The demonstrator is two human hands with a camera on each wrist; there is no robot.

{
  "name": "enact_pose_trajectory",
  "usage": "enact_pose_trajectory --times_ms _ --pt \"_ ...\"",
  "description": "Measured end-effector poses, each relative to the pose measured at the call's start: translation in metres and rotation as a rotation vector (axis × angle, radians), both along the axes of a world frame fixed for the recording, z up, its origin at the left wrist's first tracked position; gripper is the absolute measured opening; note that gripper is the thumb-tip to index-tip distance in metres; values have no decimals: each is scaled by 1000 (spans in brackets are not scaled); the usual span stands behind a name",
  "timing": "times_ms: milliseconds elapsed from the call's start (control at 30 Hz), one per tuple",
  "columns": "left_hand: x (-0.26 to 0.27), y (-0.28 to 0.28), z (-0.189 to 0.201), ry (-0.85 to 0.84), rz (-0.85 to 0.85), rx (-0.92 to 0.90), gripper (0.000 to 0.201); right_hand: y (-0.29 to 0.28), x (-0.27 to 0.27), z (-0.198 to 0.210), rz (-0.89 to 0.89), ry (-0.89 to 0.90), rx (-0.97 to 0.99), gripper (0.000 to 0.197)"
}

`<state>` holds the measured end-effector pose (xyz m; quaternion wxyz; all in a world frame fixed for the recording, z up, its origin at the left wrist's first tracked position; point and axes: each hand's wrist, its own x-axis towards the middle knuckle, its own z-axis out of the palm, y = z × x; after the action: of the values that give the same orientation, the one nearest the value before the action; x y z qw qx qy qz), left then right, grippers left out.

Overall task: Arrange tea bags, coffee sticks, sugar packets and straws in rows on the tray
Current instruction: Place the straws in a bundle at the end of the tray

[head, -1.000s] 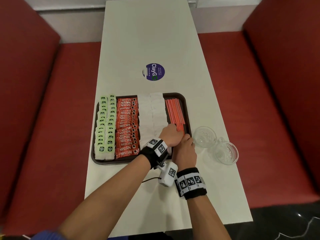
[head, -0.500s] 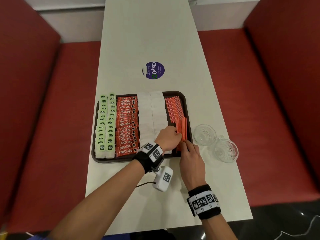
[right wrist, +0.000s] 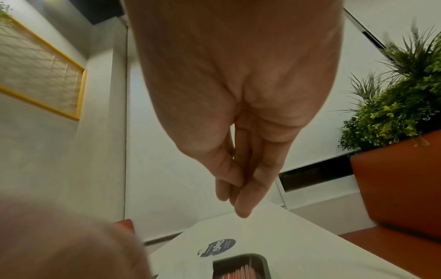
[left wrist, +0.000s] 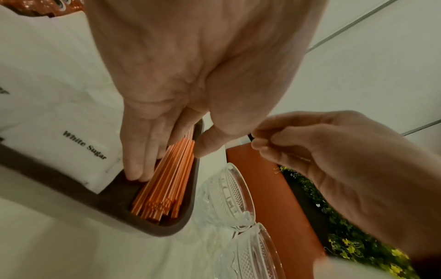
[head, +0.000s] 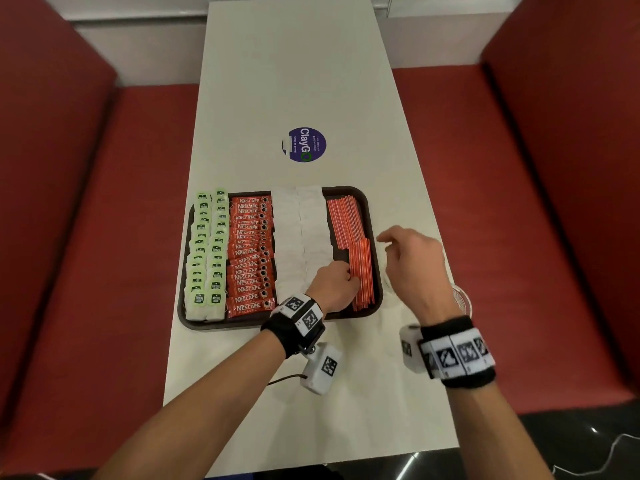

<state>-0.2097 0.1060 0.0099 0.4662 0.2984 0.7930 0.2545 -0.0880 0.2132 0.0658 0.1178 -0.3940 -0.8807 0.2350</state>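
Observation:
A dark brown tray (head: pixel 277 324) holds green tea bags (head: pixel 207 254), red coffee sticks (head: pixel 249 251), white sugar packets (head: pixel 298 233) and orange straws (head: pixel 349 221) in rows from left to right. A nearer bundle of straws (head: pixel 362 271) lies by the tray's right rim. My left hand (head: pixel 353 280) has straight fingers (left wrist: pixel 138 160) pressed along the left side of that bundle (left wrist: pixel 167 188), with the thumb over the rim on the other side. My right hand (head: pixel 386 244) hovers right of the tray, fingers loosely curled and holding nothing (left wrist: pixel 260 143).
Two cut-glass bowls (left wrist: pixel 229 198) stand on the white table (head: pixel 294 64) right of the tray, mostly hidden under my right hand in the head view. A round purple sticker (head: pixel 304 144) lies beyond the tray. Red benches (head: pixel 104 237) flank the table.
My right hand has left the near end of the straws and lifted up and to the right, off the tray. My left hand stays against the straw bundle.

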Motion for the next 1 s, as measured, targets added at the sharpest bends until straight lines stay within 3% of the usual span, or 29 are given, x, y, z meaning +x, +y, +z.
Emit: enact_pose_trajectory --times_ms 233,433,533,667,733,900,1000 --pt "-10 14 5 147 -30 26 25 84 -72 -9 212 -356 -124 36" --pt "-17 33 1 177 13 5 19 94 -110 -11 459 -497 -66 60" --pt "-17 41 0 185 5 -9 35 88 -118 -15 559 -537 -17 58" --pt "-19 45 -2 192 0 -11 52 86 -121 -21 560 -545 -6 56" --pt "-21 46 -4 183 9 -2 52 87 -121 -26 548 -559 -11 62" --pt "-23 45 -7 175 43 36 47 91 -121 -30 491 -537 -29 47" --pt "-23 45 -7 186 43 37 48 88 -126 -29 532 -557 25 53"
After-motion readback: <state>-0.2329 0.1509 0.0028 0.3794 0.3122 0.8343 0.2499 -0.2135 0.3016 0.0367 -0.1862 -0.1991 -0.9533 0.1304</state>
